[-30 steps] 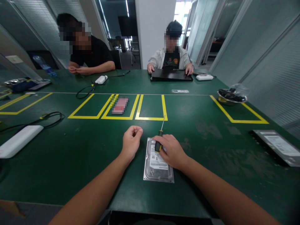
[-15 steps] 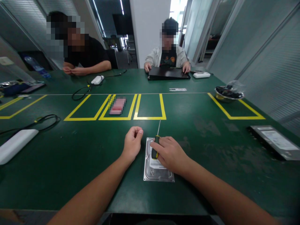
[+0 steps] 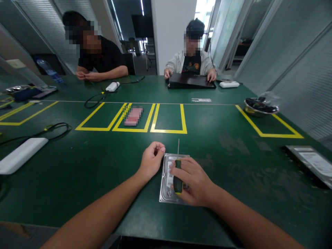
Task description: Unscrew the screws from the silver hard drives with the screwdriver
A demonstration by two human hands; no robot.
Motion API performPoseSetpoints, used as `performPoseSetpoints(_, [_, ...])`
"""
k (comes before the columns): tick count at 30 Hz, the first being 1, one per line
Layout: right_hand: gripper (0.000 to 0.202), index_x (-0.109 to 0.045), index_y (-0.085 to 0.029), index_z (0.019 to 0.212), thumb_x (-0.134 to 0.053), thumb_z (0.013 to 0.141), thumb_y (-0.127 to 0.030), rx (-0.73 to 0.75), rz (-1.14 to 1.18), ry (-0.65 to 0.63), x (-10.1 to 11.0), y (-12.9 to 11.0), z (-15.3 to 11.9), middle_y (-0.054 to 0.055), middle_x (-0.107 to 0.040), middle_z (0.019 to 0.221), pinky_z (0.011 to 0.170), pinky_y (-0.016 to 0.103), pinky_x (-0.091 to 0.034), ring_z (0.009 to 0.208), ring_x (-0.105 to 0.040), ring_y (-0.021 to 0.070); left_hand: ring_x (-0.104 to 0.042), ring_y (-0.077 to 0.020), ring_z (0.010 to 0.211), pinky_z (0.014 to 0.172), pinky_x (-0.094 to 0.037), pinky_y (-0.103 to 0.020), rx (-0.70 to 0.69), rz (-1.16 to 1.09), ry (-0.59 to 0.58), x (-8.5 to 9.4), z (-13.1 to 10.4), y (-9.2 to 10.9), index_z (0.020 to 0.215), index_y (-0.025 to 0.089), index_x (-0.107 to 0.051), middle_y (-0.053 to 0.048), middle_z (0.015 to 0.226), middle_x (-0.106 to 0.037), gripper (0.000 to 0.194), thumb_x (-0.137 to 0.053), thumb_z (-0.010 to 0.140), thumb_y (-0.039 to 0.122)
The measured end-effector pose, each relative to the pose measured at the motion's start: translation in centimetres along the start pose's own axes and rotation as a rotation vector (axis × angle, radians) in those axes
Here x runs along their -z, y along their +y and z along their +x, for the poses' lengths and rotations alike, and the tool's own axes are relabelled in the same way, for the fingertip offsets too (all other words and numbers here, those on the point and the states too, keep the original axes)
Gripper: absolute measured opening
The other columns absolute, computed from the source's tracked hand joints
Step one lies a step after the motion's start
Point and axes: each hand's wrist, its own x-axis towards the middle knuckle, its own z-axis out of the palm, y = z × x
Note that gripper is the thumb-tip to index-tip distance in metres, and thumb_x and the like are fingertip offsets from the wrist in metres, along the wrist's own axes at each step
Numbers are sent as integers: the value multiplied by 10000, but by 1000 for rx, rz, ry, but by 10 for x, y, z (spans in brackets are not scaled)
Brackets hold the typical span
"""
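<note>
A silver hard drive cover [image 3: 164, 196] with a printed label lies flat on the green table in front of me. Above it, my right hand [image 3: 193, 180] is closed around a black-and-yellow screwdriver [image 3: 177, 180], whose thin shaft points away from me. My left hand [image 3: 152, 158] rests by the cover's far left corner, thumb and index finger pressed together. Whatever may be between those fingertips is too small to make out. Over on the right lies a hard drive [image 3: 310, 162] with a white label.
Yellow tape outlines [image 3: 168, 131] mark the table, one around a pink phone-like object [image 3: 134, 116]. A metal bowl [image 3: 260, 108] with dark items and plastic stands at right. White power strips [image 3: 24, 154] and cables lie left. Two people sit opposite, one holding a black laptop-like panel [image 3: 193, 81].
My right hand has drawn the screwdriver back toward me over the cover. My left hand has shifted slightly right, closer to the cover's corner. The view has turned a little.
</note>
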Motion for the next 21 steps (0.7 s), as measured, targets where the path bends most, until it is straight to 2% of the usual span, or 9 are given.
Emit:
performPoseSetpoints(2, [369,-560,-211,1181,-596,833,-328,8,11,-52,-1,-10,-1,107,-675,1078,1037,474,-392,1010,-610,247,-527,-127,673,621,-413,-235,0,-17,0,-1,-1,1,871,177,-583,11,738,-561,118,-564,896,291])
performPoseSetpoints(5, [518,-543,-193,1240,-615,844,-519,-35,-9,-171,-3,-20,-3,135,-664,1130,1139,563,-240,1216,-523,310,-511,-125,676,627,-409,-233,13,-45,24,0,-1,0,872,178,-581,13,738,-549,117,-566,896,291])
performPoseSetpoints(7, [675,-510,-193,1305,-621,805,-634,-106,-47,-243,-5,-25,-5,158,-631,1225,1148,661,-94,1343,-395,381,-499,-125,682,635,-405,-231,32,-71,57,1,0,-1,872,176,-583,14,739,-539,118,-571,891,292])
performPoseSetpoints(9, [787,-472,-222,1361,-628,759,-704,-200,-86,-297,-8,-28,-6,160,-555,1360,1115,729,-7,1424,-233,444,-495,-124,695,649,-404,-229,47,-101,88,1,2,-1,869,174,-583,12,751,-539,116,-576,886,289])
performPoseSetpoints(11, [804,-450,-263,1387,-627,749,-719,-283,-104,-326,-9,-31,-7,130,-474,1458,1103,746,-5,1456,-107,461,-495,-124,704,658,-405,-227,56,-123,104,0,3,-1,873,172,-584,11,763,-544,116,-580,883,288])
performPoseSetpoints(13, [755,-453,-289,1383,-608,773,-706,-324,-103,-340,-10,-32,-7,99,-429,1502,1113,736,-16,1468,-59,447,-495,-123,700,654,-407,-225,61,-128,103,-2,3,-1,882,173,-585,12,760,-544,121,-581,884,294])
performPoseSetpoints(21, [737,-480,-299,1358,-597,763,-718,-313,-95,-320,-10,-23,-5,82,-472,1473,1130,710,-12,1466,-109,429,-500,-126,688,633,-410,-224,51,-123,74,-6,1,3,865,172,-584,12,744,-549,129,-566,893,297])
